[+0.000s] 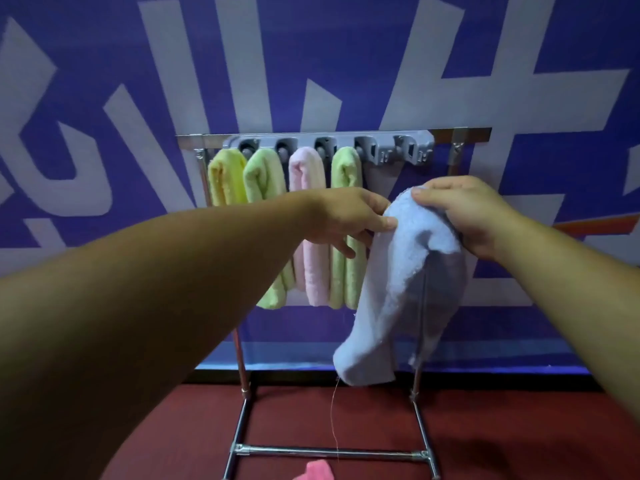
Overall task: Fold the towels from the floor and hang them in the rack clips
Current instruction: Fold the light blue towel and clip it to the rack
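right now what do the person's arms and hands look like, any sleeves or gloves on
Both arms are bare as far as the frame shows: no sleeves in view. The left hand and right hand wear no gloves, and no rings, watch or wristband can be seen. The fingernails look short and unpainted.

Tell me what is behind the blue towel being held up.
Behind the blue towel show the rack's right post and the purple wall banner. The post's middle stretch is covered by the cloth.

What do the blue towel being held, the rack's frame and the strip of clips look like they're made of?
Blue towel: soft terry-like cloth, fuzzy matte surface, loose thread trailing below; it droops limply from both hands. Rack frame: shiny metal tubing, probably chromed or polished steel, judging by bright reflections. Clip strip: looks like moulded grey plastic, dull and uniform, though painted metal can't be ruled out.
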Demonstrator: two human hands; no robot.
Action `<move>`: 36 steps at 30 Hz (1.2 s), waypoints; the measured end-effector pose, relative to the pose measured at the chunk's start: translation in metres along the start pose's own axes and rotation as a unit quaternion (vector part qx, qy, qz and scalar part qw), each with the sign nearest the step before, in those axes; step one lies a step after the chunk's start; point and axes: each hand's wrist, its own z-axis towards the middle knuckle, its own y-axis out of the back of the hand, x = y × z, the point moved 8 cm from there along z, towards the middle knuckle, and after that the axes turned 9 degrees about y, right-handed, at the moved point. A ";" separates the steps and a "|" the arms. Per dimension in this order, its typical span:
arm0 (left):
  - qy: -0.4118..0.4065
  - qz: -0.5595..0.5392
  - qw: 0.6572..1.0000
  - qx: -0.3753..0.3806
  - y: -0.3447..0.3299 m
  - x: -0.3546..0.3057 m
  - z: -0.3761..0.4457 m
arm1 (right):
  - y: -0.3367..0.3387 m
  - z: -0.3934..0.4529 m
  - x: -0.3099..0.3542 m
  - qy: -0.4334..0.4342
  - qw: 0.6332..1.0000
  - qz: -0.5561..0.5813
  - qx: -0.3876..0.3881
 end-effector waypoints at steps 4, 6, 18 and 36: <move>-0.066 0.072 0.985 -0.145 0.016 -0.038 0.046 | 0.026 0.035 -0.016 0.000 0.997 -0.001 -0.083; -0.089 0.157 0.955 -0.237 0.036 -0.058 0.058 | 0.034 0.055 -0.022 0.011 0.995 -0.018 -0.103; -0.146 0.179 0.864 -0.448 0.158 -0.102 0.097 | 0.036 0.167 0.004 0.158 0.880 -0.418 -0.163; -0.147 0.476 0.790 -0.357 0.119 -0.080 0.119 | 0.014 0.189 -0.038 0.023 0.794 -0.605 -0.060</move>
